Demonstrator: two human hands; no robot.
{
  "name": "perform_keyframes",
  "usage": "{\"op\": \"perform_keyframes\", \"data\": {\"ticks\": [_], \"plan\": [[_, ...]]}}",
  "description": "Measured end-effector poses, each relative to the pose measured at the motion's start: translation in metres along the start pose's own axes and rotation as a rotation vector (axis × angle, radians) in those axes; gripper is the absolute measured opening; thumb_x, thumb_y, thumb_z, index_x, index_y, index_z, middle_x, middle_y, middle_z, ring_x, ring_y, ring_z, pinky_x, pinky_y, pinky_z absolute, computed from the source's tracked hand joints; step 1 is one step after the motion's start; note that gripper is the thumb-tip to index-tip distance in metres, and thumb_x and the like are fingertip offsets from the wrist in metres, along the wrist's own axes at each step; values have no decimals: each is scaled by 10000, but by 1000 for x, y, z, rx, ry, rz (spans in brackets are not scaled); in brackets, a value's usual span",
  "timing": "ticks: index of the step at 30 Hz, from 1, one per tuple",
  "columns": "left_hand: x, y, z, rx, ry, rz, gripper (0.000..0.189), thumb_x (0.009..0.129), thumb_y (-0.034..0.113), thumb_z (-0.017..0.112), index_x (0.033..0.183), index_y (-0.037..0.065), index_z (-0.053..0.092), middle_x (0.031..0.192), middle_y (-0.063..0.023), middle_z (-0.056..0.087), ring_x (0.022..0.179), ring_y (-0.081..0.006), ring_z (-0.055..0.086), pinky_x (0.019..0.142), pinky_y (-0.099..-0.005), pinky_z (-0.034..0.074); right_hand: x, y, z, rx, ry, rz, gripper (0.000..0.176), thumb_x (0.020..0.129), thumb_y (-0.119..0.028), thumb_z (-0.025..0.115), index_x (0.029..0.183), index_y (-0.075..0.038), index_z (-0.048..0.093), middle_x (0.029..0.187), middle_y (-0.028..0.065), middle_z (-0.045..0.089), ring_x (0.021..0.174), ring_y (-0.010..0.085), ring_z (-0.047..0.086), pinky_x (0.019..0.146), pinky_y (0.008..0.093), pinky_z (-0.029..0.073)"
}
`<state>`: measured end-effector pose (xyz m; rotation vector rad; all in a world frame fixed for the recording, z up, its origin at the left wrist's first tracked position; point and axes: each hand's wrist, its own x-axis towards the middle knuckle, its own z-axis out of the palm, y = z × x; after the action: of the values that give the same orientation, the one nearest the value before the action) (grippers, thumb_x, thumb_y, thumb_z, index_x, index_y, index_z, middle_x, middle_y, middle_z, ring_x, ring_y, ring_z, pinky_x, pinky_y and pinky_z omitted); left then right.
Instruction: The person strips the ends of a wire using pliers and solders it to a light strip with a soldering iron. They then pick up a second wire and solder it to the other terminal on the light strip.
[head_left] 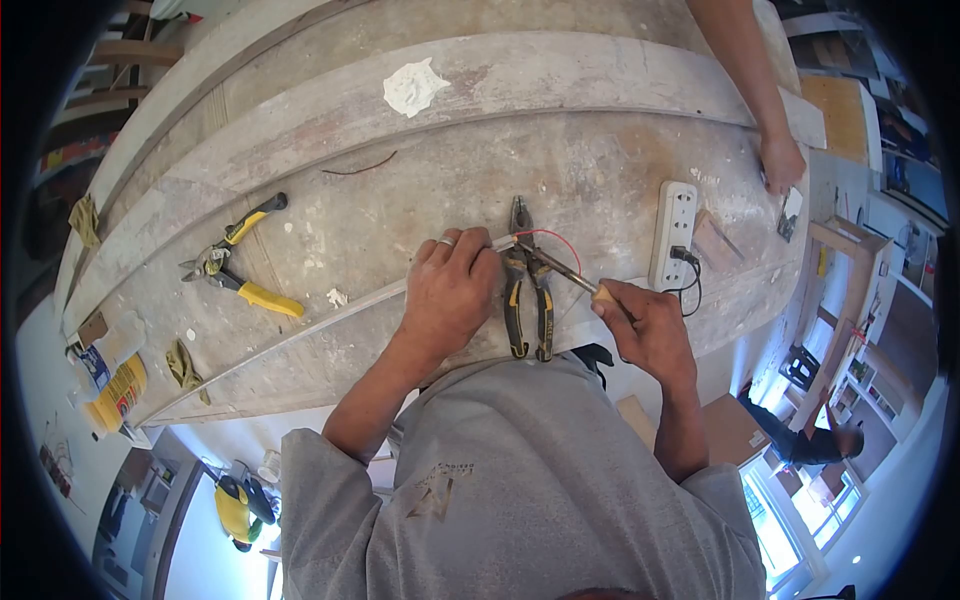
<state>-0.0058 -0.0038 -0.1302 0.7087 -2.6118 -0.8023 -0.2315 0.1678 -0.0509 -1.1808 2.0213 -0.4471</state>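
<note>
My left hand (450, 290), with a ring on one finger, is closed on the end of a long thin pale strip (340, 318) that runs to the lower left. My right hand (645, 325) is wrapped round the light handle of a screwdriver (572, 275), whose shaft points up and left toward the strip's end. A thin red wire (562, 242) curves from that end over to the screwdriver shaft. Black and yellow pliers (529, 305) lie beneath the screwdriver, jaws pointing away from me.
Yellow-handled snips (238, 262) lie left on the worktable (450, 165). A power strip (674, 235) with a black plug is at the right. Another person's hand (781, 162) holds a scraper (789, 214) at the far right. Yellow container (120, 392) at the left edge.
</note>
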Motion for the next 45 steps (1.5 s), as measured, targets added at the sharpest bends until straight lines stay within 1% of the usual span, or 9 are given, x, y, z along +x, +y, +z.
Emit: {"op": "perform_keyframes", "data": {"ticks": [5,7,10,13,32,34,41,44,45], "plan": [[0,0,0,1,3,0,136,834,22,720,922,57,622,1092,-96,665,921,-320,674,774,-464,509,0,0,0,3,5,-1,254,1000,-186,759,1164,7,769,864,232,713,773,452,706,695,482,553],[0,0,0,-1,-4,-4,135,835,22,719,923,56,623,1095,-97,666,928,-322,674,777,-465,508,-1,2,1,-33,-8,-8,280,996,-174,779,1198,20,781,885,209,759,742,374,733,695,435,568],[0,0,-1,-5,-6,-6,134,835,22,718,924,56,623,1100,-97,668,932,-323,674,780,-466,508,-1,3,2,-35,-1,-8,281,994,-173,782,1198,20,780,891,210,760,744,372,736,697,434,569],[0,0,-1,-5,-13,-5,135,833,22,718,923,56,623,1102,-97,668,930,-323,674,780,-465,508,0,-1,1,2,8,1,250,1000,-186,758,1166,1,769,862,228,712,769,447,703,695,478,551],[-7,-3,1,-38,18,-18,212,817,-17,762,975,67,650,1100,-91,689,912,-338,677,772,-471,513,-14,5,-1,48,71,2,252,999,-182,753,1164,8,769,878,228,725,774,448,705,701,481,550],[-9,-4,0,-46,47,-14,238,808,-25,775,998,68,665,1114,-92,701,931,-342,688,776,-466,521,-18,7,0,23,65,25,261,984,-179,799,1176,-2,786,813,187,742,693,333,726,673,411,559],[-9,-1,-13,-30,122,28,158,836,-16,720,956,64,655,1084,-92,690,926,-336,694,768,-473,530,-37,8,6,55,135,11,243,974,-184,807,1145,-12,795,794,188,737,657,315,709,654,398,549],[-5,-15,-28,-114,161,-32,151,878,4,752,1006,56,692,1075,-101,739,942,-343,719,780,-478,557,-46,14,13,89,168,13,240,971,-185,808,1135,-11,796,790,186,736,653,320,709,649,394,546],[-1,-21,-38,-241,173,-168,141,889,19,765,1015,54,713,1066,-110,756,960,-353,726,798,-479,569,-48,15,15,83,182,12,241,972,-184,806,1137,-10,795,786,185,733,653,313,710,649,392,545]]}}
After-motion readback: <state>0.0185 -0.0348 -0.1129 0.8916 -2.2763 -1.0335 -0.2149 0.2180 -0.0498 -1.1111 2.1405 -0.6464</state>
